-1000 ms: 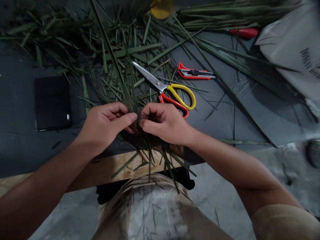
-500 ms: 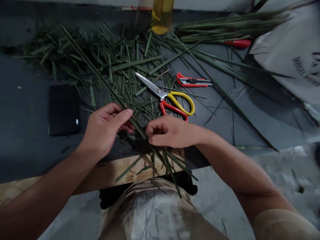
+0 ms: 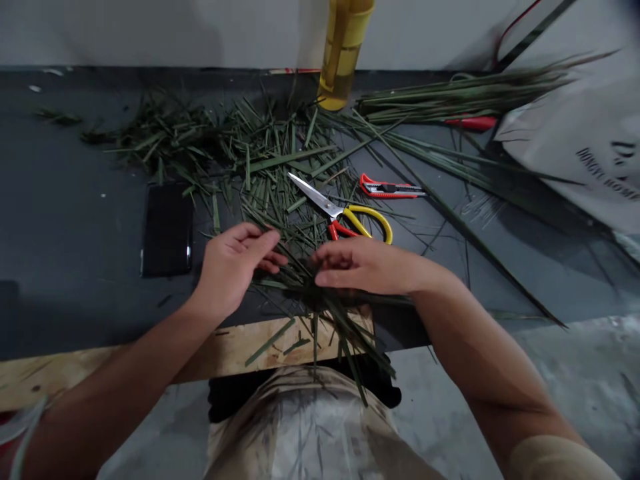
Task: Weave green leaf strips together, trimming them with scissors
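- Green leaf strips [image 3: 305,288] are bunched loosely at the near edge of a dark table [image 3: 65,200], overhanging a plywood board [image 3: 100,369].
- The left hand [image 3: 233,270] is held half open beside the strips, nothing gripped.
- The right hand [image 3: 365,267] is laid cupped on the strips; whether they are gripped cannot be told.
- Scissors [image 3: 345,217] and a red utility knife [image 3: 393,189] are seen beyond, among scattered strips.
- A black phone [image 3: 167,230] lies left; a yellow bottle [image 3: 343,53] stands far; a white bag [image 3: 570,160] lies right.
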Demonstrator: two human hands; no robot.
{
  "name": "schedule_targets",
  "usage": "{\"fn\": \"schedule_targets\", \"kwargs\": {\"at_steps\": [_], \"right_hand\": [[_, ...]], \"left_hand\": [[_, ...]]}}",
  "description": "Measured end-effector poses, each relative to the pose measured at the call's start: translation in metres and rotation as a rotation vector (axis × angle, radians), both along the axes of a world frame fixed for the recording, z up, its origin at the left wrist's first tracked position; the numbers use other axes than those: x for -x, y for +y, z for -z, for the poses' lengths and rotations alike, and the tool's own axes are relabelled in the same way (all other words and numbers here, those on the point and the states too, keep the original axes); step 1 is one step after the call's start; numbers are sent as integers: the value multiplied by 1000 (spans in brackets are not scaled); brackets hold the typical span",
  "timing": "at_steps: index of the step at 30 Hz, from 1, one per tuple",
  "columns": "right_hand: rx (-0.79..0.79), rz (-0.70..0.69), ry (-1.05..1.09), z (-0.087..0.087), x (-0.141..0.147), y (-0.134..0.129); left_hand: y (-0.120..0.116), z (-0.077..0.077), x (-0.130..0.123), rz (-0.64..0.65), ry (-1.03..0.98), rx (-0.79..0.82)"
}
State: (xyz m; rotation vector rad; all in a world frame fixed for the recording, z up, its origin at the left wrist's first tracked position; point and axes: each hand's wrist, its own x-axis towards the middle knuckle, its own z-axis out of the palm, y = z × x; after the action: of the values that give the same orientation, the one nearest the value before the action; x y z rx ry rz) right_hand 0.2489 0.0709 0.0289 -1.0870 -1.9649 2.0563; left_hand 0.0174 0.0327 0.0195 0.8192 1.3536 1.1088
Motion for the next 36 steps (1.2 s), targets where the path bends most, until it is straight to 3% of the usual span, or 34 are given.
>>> {"fn": "schedule_targets", "kwargs": {"at_steps": [2, 6, 12, 16, 19, 26, 36], "right_hand": [[-100, 167, 102, 7, 10, -3], [-72, 227, 195, 16, 23, -8], [-104, 290, 167, 11, 20, -9], [-212, 276, 164, 10, 22, -13], [-259, 261, 154, 11, 23, -15], [-151, 160, 174, 8, 24, -18], [-470, 226, 196, 18, 27, -21]], "left_hand": [[-5, -1, -4, 134, 33, 50], [-11, -3, -9, 257, 115, 84], [-5, 1, -4, 60, 25, -6], [-2, 2, -3, -14, 10, -37], [-1, 3, -2, 1, 4, -45], [-1, 1, 0, 49, -33, -22], [-2, 5, -3, 130, 20, 60]]}}
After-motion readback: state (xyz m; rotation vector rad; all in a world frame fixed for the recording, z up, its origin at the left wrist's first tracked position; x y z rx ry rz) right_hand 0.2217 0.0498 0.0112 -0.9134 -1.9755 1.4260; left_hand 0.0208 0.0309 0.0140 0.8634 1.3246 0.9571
